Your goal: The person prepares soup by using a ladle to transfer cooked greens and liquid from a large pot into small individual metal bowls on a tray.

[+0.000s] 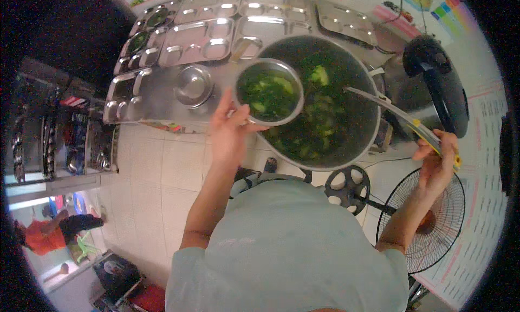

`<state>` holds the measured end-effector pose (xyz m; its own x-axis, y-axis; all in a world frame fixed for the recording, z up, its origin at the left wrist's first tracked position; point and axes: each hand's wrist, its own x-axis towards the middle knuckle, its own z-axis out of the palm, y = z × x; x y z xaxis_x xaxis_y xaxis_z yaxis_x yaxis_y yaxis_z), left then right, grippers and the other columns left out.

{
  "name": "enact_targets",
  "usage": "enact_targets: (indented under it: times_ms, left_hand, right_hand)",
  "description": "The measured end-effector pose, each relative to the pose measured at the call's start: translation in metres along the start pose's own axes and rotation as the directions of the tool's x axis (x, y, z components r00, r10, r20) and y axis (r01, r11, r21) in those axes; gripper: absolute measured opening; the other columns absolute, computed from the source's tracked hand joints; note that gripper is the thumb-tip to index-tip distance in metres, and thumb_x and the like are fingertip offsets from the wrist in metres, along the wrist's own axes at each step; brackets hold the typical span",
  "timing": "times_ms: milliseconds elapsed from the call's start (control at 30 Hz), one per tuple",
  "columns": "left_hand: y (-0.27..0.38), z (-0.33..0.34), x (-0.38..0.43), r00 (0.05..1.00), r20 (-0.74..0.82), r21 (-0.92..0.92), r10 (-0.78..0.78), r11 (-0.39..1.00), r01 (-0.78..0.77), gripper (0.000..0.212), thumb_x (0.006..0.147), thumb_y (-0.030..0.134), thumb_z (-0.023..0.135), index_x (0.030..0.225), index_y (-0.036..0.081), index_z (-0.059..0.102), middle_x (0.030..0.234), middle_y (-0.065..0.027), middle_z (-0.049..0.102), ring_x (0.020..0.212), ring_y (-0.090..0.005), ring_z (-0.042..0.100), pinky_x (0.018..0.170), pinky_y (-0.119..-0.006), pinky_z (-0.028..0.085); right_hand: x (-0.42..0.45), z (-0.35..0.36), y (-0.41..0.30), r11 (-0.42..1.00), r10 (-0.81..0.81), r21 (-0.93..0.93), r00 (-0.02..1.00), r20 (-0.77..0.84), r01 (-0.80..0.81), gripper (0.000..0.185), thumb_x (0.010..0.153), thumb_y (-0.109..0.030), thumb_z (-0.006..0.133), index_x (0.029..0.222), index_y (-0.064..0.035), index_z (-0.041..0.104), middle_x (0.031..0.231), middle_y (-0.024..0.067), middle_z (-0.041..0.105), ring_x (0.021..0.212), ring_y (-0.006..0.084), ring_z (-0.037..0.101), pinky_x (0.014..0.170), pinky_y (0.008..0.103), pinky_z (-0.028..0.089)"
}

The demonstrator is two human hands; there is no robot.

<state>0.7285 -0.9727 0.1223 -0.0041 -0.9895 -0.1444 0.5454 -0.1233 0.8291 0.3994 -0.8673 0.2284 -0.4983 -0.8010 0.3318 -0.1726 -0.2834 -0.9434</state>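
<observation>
My left hand point(230, 127) holds a stainless steel bowl point(300, 103) by its near left side. Green leafy vegetables in liquid point(270, 90) fill much of it. The bowl is over the left part of a large metal pot point(379, 121), which contains dark broth with chopped greens point(317, 121). On the right, the fingers of my right hand point(438, 159) are closed around the yellow-edged handle of a long metal utensil point(396, 109), probably a ladle. Its shaft slants over the pot's right rim, and its lower end is hidden in the broth.
Stainless compartment trays point(195, 44) cover the far tabletop; two at the left bear bowls of greens point(138, 42). A steel bowl point(194, 86) sits nearer. A black appliance point(440, 84) stands right, with a floor fan point(422, 226) below. Another person point(48, 233) is far left.
</observation>
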Motion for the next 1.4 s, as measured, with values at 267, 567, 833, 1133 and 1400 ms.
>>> enact_targets:
  times_ms: [267, 567, 833, 1133, 1400]
  left_hand:
    - [-0.012, 0.012, -0.004, 0.987, 0.145, -0.106, -0.075, 0.990, 0.091, 0.046, 0.078, -0.001, 0.048, 0.124, 0.000, 0.038, 0.090, -0.0070, 0.049, 0.085, -0.0225, 0.058, 0.062, -0.036, 0.058]
    - [-0.007, 0.018, -0.012, 0.985, 0.133, -0.140, -0.111, 0.982, 0.129, 0.049, 0.079, -0.003, 0.046, 0.126, 0.002, 0.036, 0.100, -0.0085, 0.050, 0.087, -0.0219, 0.057, 0.063, -0.036, 0.058]
    - [0.002, 0.014, -0.012, 0.990, 0.105, -0.152, -0.098, 0.982, 0.113, 0.045, 0.080, -0.001, 0.048, 0.124, 0.001, 0.038, 0.097, -0.0072, 0.050, 0.085, -0.0201, 0.057, 0.061, -0.037, 0.058]
    - [0.004, -0.002, -0.014, 0.993, -0.026, -0.195, -0.112, 0.975, 0.105, 0.052, 0.081, -0.001, 0.048, 0.129, 0.001, 0.029, 0.092, -0.0061, 0.046, 0.088, -0.0208, 0.056, 0.063, -0.037, 0.057]
    - [0.040, -0.055, -0.001, 0.998, -0.057, -0.286, 0.008, 0.958, -0.024, 0.054, 0.080, -0.001, 0.050, 0.129, 0.001, 0.028, 0.087, -0.0036, 0.042, 0.078, -0.0205, 0.057, 0.059, -0.039, 0.058]
  right_hand:
    - [-0.012, 0.028, -0.012, 0.968, -0.229, -0.079, 0.967, 0.108, 0.238, 0.022, 0.084, -0.019, 0.048, 0.085, 0.0031, 0.053, 0.073, 0.0130, 0.056, 0.057, 0.0177, 0.055, 0.054, 0.0267, 0.046]
    - [-0.029, 0.024, 0.003, 0.917, -0.285, -0.189, 0.908, 0.307, 0.352, 0.020, 0.079, -0.011, 0.045, 0.089, 0.0047, 0.051, 0.069, 0.0196, 0.059, 0.053, 0.0207, 0.056, 0.064, 0.0323, 0.042]
    - [-0.024, 0.031, -0.005, 0.854, -0.426, -0.202, 0.867, 0.260, 0.480, 0.026, 0.083, -0.020, 0.046, 0.093, 0.0039, 0.049, 0.073, 0.0186, 0.059, 0.055, 0.0208, 0.056, 0.056, 0.0298, 0.046]
    - [0.000, 0.007, 0.006, 0.980, 0.185, 0.103, 0.966, -0.179, -0.168, 0.033, 0.088, -0.032, 0.044, 0.095, -0.0007, 0.053, 0.072, 0.0096, 0.059, 0.057, 0.0149, 0.054, 0.051, 0.0238, 0.046]
    - [-0.002, 0.037, 0.031, 0.955, 0.016, -0.295, 0.990, 0.137, 0.025, 0.018, 0.084, -0.019, 0.052, 0.077, -0.0017, 0.053, 0.068, 0.0029, 0.052, 0.057, 0.0099, 0.050, 0.050, 0.0237, 0.041]
